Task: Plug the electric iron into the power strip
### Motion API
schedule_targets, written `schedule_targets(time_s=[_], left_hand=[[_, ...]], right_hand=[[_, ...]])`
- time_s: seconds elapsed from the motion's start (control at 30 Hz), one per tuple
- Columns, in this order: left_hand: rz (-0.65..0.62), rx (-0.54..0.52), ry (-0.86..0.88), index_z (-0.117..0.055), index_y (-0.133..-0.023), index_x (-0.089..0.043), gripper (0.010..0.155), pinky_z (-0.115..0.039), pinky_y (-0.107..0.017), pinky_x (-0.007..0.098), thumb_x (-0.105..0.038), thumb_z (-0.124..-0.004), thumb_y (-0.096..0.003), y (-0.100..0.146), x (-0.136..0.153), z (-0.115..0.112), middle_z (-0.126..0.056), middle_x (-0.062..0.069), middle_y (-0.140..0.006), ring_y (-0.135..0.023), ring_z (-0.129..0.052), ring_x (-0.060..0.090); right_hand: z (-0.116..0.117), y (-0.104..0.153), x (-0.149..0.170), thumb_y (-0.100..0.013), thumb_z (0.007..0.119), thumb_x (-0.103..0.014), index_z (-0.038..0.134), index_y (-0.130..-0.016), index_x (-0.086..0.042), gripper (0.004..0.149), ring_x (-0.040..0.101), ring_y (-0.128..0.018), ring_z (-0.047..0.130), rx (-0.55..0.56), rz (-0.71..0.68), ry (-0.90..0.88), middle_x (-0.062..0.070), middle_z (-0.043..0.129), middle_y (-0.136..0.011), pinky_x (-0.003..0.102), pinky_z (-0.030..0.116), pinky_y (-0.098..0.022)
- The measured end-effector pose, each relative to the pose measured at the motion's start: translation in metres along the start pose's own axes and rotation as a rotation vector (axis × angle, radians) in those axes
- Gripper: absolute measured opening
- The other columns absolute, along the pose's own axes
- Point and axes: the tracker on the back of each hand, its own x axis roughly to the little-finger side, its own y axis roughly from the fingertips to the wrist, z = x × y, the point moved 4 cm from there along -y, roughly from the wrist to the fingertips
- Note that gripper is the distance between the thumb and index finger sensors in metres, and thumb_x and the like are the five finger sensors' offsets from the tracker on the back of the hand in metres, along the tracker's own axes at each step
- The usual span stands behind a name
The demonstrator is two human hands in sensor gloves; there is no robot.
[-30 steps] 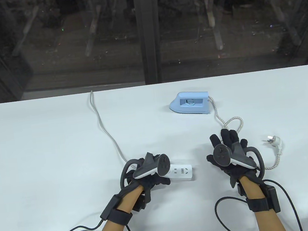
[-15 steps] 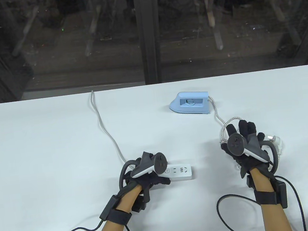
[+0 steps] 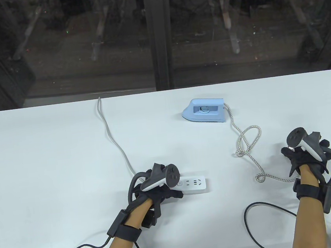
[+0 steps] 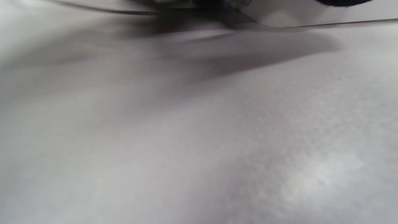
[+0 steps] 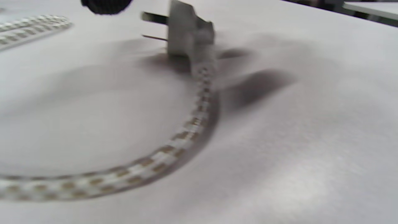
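Observation:
A light blue electric iron [image 3: 204, 114] stands at the back of the white table. Its braided cord [image 3: 246, 141] loops toward the front right. My right hand [image 3: 302, 156] is over the cord's end and hides the plug in the table view. In the right wrist view the white plug [image 5: 186, 34] lies free on the table with its prongs pointing left, and one gloved fingertip [image 5: 105, 4] hangs just above the prongs. My left hand [image 3: 167, 193] grips the left end of the white power strip [image 3: 194, 184], whose sockets face up.
The strip's grey cable [image 3: 113, 139] runs from under my left hand to the table's far edge. Black glove cables [image 3: 262, 217] loop on the table near the front edge. The left wrist view shows only blurred table surface.
My right hand has moved right and slightly toward me, from beside the cord loop to over the plug. The left hand and the power strip have not moved.

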Motion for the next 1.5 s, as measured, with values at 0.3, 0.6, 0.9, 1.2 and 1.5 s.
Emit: schedule_targets(time_s=[0.3,0.6,0.9,1.2,1.5], left_hand=[[-0.001,0.002,0.002,-0.037,-0.108,-0.037,0.082,-0.038,-0.085,0.057,-0.067,-0.06,-0.036,0.0,0.0,0.0,-0.032,-0.006,-0.123,-0.117,-0.029,0.028],[-0.006,0.0,0.009,-0.038,-0.108,-0.036,0.081,-0.038,-0.085,0.057,-0.067,-0.061,-0.0362,0.0,0.0,-0.001,-0.032,-0.006,-0.123,-0.117,-0.029,0.028],[-0.009,-0.001,0.016,-0.038,-0.108,-0.036,0.081,-0.038,-0.085,0.057,-0.067,-0.061,-0.0363,0.0,0.0,-0.001,-0.032,-0.006,-0.123,-0.117,-0.03,0.028],[-0.012,-0.003,0.02,-0.037,-0.108,-0.036,0.081,-0.038,-0.085,0.057,-0.067,-0.06,-0.0364,0.0,0.001,-0.001,-0.032,-0.006,-0.123,-0.117,-0.029,0.028],[-0.011,-0.002,0.017,-0.037,-0.108,-0.036,0.081,-0.037,-0.085,0.057,-0.067,-0.06,-0.0364,0.0,0.001,-0.002,-0.031,-0.006,-0.123,-0.117,-0.029,0.028]], right_hand=[[0.013,-0.01,0.011,-0.053,0.067,-0.043,0.042,-0.108,-0.025,0.063,0.053,-0.099,0.053,0.044,0.03,0.053,0.027,0.046,-0.115,0.061,0.062,-0.069],[-0.022,0.018,-0.044,-0.047,0.082,-0.034,0.041,-0.103,-0.015,0.071,0.03,-0.083,0.088,0.144,-0.352,-0.205,0.006,0.081,-0.09,0.057,0.072,-0.066],[-0.037,0.103,-0.167,-0.042,0.075,-0.045,0.061,-0.102,-0.019,0.067,0.007,-0.043,0.093,0.095,-0.9,-0.224,0.0,0.089,-0.069,0.044,0.085,-0.054],[0.022,0.17,-0.239,-0.048,0.075,-0.038,0.06,-0.104,-0.028,0.058,0.018,-0.067,0.092,0.021,-1.159,0.051,0.003,0.084,-0.084,0.053,0.074,-0.066],[0.041,0.172,-0.242,-0.048,0.076,-0.038,0.06,-0.103,-0.03,0.058,0.021,-0.074,0.091,0.045,-1.173,0.078,0.001,0.083,-0.088,0.055,0.071,-0.067]])
